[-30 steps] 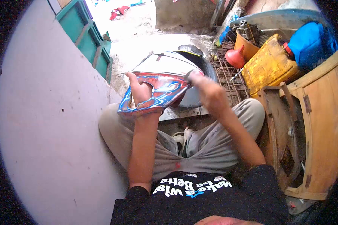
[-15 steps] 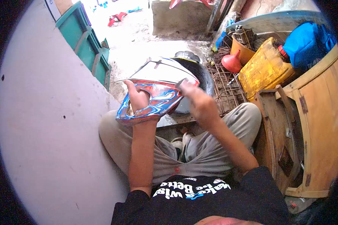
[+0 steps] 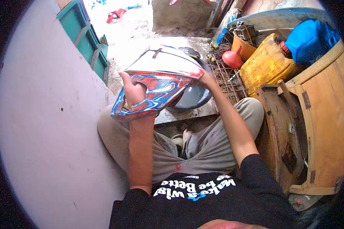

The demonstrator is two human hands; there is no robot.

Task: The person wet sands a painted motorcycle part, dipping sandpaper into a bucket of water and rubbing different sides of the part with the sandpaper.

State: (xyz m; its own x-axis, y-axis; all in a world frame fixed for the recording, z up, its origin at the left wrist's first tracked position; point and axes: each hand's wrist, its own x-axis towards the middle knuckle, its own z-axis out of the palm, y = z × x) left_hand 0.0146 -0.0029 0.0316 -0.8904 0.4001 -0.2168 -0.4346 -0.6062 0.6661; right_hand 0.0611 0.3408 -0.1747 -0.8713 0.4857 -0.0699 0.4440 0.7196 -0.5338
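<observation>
left hand [image 3: 135,92], gripping: one painted panel [image 3: 163,77], long axis running rightward and away from it to right hand [image 3: 208,80], fingers hidden, closure impossible to tell.

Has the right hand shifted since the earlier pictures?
Yes: the right hand has moved forward and now sits nearer the red funnel.

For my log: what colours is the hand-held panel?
The panel is mainly white above, swirled blue, red and white below; head view shows it best.
</observation>
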